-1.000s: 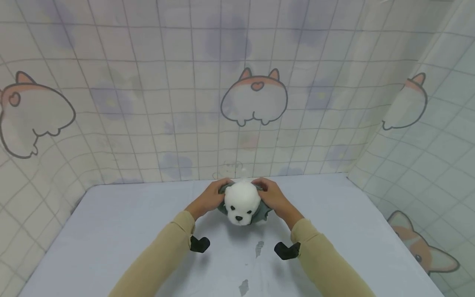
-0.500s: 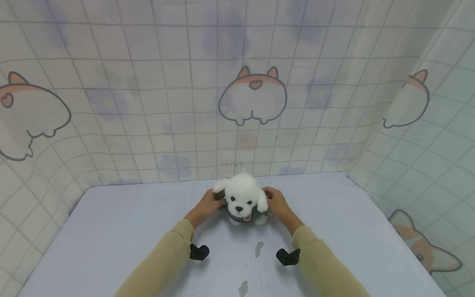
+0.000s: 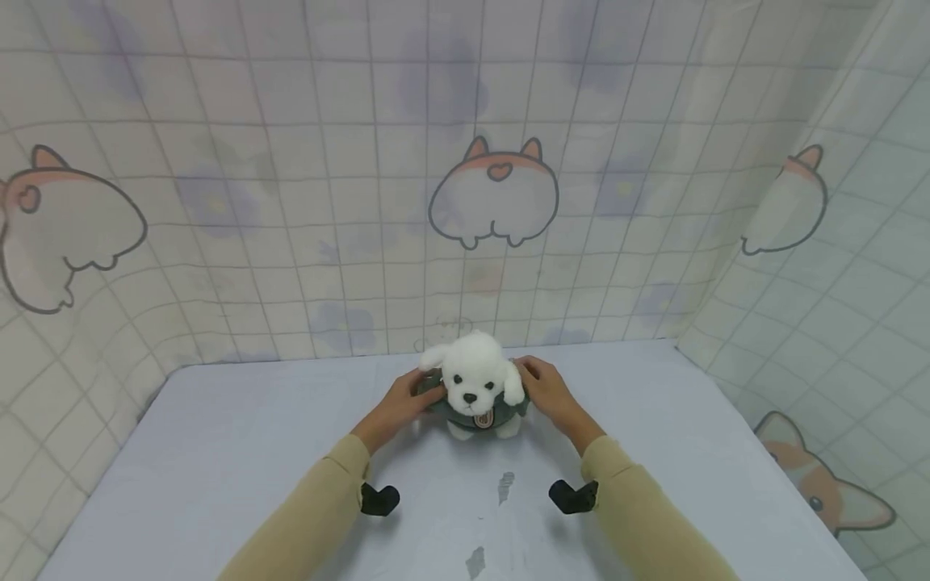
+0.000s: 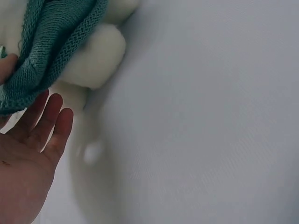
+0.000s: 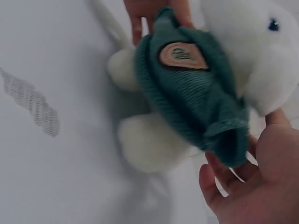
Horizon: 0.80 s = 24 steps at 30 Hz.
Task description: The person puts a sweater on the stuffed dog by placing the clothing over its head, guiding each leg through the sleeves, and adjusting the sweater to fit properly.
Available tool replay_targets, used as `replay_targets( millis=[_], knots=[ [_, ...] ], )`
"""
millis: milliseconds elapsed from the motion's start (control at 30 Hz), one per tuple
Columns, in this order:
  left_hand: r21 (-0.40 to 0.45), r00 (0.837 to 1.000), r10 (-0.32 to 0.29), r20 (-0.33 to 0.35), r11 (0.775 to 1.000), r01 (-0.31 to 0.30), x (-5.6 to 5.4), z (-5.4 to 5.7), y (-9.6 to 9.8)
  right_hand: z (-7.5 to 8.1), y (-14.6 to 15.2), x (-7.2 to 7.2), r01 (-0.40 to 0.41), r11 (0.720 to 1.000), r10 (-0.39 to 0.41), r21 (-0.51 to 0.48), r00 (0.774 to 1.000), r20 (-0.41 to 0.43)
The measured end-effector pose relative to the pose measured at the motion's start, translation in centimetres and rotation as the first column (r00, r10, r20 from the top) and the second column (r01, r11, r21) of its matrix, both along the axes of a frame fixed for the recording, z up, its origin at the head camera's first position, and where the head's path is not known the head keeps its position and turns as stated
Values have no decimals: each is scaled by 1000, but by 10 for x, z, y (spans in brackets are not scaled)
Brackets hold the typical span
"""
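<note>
Fluffy plush head (image 3: 474, 369) now higher above knit sweater (image 5: 189, 88)

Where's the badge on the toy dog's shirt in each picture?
Head: the badge is below the middle, under the chin of the toy dog.
Left wrist: the badge doesn't show.
Right wrist: the badge is up high, slightly right of middle.
Shared landmark: the green shirt, in all three.

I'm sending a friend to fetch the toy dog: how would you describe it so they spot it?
Look near the far edge of the pale table. The toy dog is between the left hand and right hand. Unlike the flat cartoon drawings behind, it is solid and white, in a green sweater with a badge.
</note>
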<state>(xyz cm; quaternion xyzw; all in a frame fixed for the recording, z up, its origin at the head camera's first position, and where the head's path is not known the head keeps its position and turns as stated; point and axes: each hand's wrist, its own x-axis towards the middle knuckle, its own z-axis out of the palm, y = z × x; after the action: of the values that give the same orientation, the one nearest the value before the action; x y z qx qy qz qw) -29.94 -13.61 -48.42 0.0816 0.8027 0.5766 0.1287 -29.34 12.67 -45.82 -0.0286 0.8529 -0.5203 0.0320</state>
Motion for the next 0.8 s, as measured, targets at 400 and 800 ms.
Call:
replay_targets(
  millis=[400, 800],
  knots=[
    [10, 998, -67, 19, 998, 66, 14, -1, -7, 64, -23, 10, -184, 969, 219, 166, 948, -229],
    [40, 994, -111, 7, 993, 110, 19, -6, -7, 76, -52, 20, -203, 871, 331, 448, 915, -229]
  ],
)
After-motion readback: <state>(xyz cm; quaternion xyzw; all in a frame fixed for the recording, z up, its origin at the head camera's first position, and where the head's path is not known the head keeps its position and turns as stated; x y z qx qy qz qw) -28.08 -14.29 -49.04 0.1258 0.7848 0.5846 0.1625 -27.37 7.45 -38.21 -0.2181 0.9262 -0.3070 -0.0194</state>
